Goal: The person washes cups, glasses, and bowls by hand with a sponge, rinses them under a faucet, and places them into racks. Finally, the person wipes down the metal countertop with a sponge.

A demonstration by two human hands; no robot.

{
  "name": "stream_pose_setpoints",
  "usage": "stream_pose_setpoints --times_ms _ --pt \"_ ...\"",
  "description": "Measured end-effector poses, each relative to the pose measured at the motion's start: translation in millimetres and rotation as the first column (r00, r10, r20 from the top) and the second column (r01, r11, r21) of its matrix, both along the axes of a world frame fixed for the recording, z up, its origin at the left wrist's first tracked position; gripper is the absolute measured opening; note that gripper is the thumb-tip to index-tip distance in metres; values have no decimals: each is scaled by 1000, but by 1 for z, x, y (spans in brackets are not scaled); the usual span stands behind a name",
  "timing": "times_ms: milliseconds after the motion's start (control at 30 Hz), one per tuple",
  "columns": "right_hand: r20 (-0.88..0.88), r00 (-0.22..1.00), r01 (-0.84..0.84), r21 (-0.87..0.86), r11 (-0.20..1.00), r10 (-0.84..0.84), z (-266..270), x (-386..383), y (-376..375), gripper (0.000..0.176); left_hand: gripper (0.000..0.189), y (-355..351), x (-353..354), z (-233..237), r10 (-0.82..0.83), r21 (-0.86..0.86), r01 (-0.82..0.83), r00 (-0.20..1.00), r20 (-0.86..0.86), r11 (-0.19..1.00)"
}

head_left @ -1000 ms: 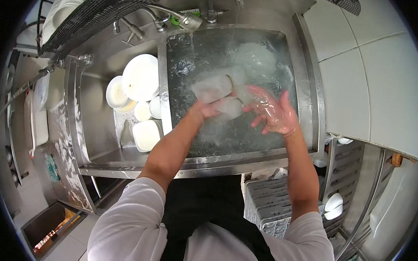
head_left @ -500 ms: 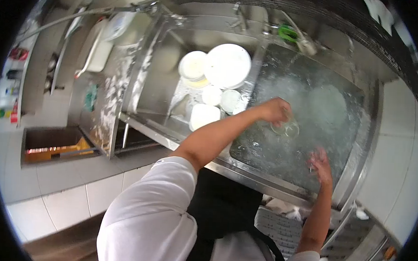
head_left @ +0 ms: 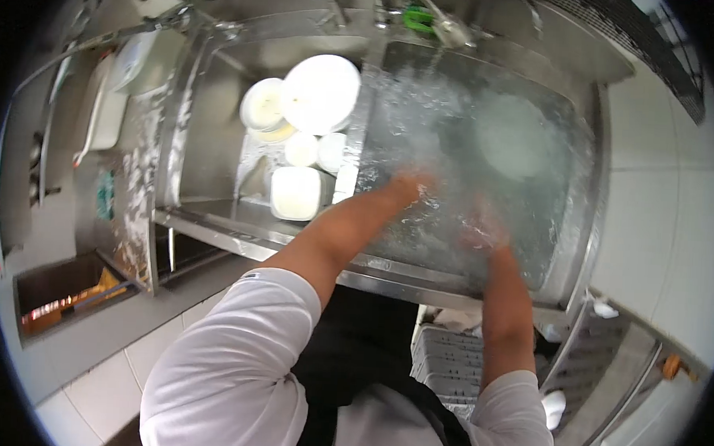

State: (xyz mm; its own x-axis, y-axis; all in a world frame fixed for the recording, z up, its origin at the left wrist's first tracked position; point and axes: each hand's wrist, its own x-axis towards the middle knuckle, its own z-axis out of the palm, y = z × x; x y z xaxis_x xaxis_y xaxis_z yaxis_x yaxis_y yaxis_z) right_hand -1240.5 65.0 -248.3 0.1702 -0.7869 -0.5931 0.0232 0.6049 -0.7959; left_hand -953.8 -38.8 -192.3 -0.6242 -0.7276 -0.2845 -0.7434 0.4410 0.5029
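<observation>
Both of my hands are down in the water-filled right sink basin (head_left: pixel 585 209). My left hand (head_left: pixel 418 184) is under the surface near the basin's middle, its fingers hidden by ripples and glare. To its right, my right hand (head_left: pixel 484 227) is also underwater, blurred and angled toward the left one. I cannot tell what either hand holds. A large pale round plate (head_left: pixel 520 136) shows through the water beyond my right hand.
In the left basin (head_left: pixel 209 137) sit a large white plate (head_left: pixel 321 94), stacked round dishes (head_left: pixel 264 106) and a square white dish (head_left: pixel 296 193). A faucet (head_left: pixel 331 5) and green item (head_left: pixel 418 18) are at the back. A grey crate (head_left: pixel 447 358) stands below.
My left hand has gone down into the water; the clear glasses seen by it earlier are out of sight. My right hand has moved in toward the left and under. The view has shifted.
</observation>
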Motion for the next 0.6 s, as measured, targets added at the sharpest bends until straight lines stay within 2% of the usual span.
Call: stream_pose_setpoints --times_ms 33,100,133,167,200,233,267,300,333,367,400,433,500,600 --pt "297 907 140 456 879 -299 58 34 -13 78 36 0 4 -26 29 -113 -48 987 -159 992" --pt "604 771 -48 370 928 -201 109 47 -27 75 38 -15 -5 -12 -117 -107 129 987 111 986" --pt "588 777 -17 375 927 -224 133 55 -29 75 38 -15 -9 6 -143 -106 152 986 90 983" --pt "585 797 -41 301 953 -151 155 62 -30 77 37 -14 -13 27 -72 -36 76 993 94 996" --pt "576 814 -72 225 972 -73 171 66 -31 80 37 -14 -13 35 1 32 -5 994 105 999" --pt "561 823 -51 227 973 -87 179 67 -29 80 37 -18 -6 26 -15 33 13 996 87 999" --pt "576 816 -59 168 984 -50 186 69 -27 83 35 -27 2 3 -166 -57 169 984 59 984" --pt "589 808 -67 108 992 -10 192 71 -23 85 33 -29 4 7 -312 -154 315 949 46 936" --pt "576 817 -50 106 993 -20 199 72 -19 85 33 -25 5 11 -326 -161 327 945 31 931" --pt "603 798 -36 62 997 -9 206 71 -14 86 30 -15 7 45 227 534 14 895 -383 846" --pt "626 780 -21 18 1000 6 215 71 -9 86 28 -9 8 67 797 973 91 560 -225 210" --pt "609 793 -4 12 1000 -4 224 72 -6 86 28 -10 8 73 786 970 116 569 -242 215" --pt "676 736 111 -81 991 -27 245 76 3 88 28 -10 11 75 882 921 389 433 -186 3" --pt "657 749 209 -120 970 -80 277 89 20 88 29 -9 0 63 865 886 461 461 -200 -41"
